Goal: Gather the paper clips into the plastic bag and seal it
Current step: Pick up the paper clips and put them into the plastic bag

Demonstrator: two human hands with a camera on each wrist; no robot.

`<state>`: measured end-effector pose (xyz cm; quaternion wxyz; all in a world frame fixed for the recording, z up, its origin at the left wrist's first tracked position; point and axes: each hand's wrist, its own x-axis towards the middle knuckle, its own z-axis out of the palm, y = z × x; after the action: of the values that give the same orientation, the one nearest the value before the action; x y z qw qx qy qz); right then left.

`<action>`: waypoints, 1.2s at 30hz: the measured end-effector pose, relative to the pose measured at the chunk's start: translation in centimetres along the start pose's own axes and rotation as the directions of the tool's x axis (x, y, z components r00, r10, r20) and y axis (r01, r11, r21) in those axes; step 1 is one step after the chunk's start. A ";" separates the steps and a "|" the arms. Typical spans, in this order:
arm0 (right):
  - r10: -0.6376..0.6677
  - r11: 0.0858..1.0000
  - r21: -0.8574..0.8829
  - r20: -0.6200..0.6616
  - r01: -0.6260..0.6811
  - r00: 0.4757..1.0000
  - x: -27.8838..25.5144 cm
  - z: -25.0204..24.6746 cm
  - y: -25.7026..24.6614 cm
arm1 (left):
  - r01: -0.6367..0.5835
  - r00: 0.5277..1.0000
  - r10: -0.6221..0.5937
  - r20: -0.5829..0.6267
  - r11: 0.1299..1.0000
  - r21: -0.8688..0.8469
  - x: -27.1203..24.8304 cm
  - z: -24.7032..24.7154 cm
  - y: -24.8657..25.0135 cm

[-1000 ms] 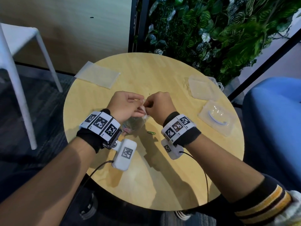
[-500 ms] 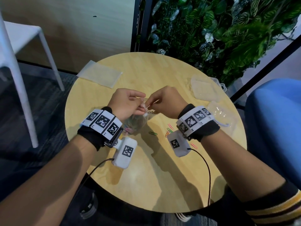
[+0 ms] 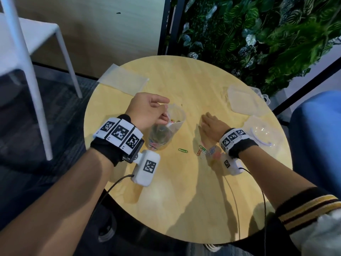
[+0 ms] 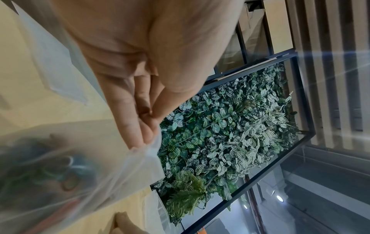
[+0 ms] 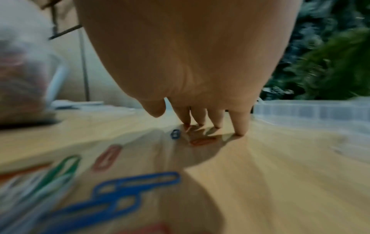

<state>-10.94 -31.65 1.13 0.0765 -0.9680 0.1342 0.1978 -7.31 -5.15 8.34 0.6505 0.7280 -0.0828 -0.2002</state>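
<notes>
clips partly bagged, bag unsealed

my left hand (image 3: pixel 147 111) pinches the plastic bag (image 3: pixel 162 133) mouth, some paper clips inside. my right hand (image 3: pixel 212 126), fingers spread, presses the table (image 3: pixel 184 209) near loose clips (image 3: pixel 202 151) toward its right edge.

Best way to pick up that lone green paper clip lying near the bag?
The green paper clip lies flat on the table, clear of the others. Probably come straight down with the right hand, pinching across its long sides.
</notes>
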 end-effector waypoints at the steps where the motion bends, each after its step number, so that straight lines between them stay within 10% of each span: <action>1: -0.027 0.999 -0.024 0.022 0.028 0.999 -0.5 0.2 -0.3 | 0.003 1.000 -0.003 0.003 1.000 -0.001 0.0 0.1 0.0; 26: -0.132 0.951 -0.299 -0.174 0.076 0.976 -9.9 5.8 -2.0 | -0.023 0.999 0.022 0.037 0.999 0.048 -1.7 0.2 -1.0; 32: 0.091 0.982 -0.148 -0.180 -0.119 0.979 -7.8 2.3 -0.9 | -0.032 0.998 0.030 0.049 0.998 0.052 -1.6 0.6 -1.2; 36: 0.243 0.878 0.472 -0.299 -0.078 0.923 -6.9 -0.7 0.1 | -0.036 0.997 0.032 0.064 0.997 0.062 -1.5 1.4 -1.3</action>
<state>-16.81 -30.32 4.57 0.2570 -0.9282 0.2691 -0.0079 -9.37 -5.68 7.27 0.6275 0.7401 -0.1217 -0.2092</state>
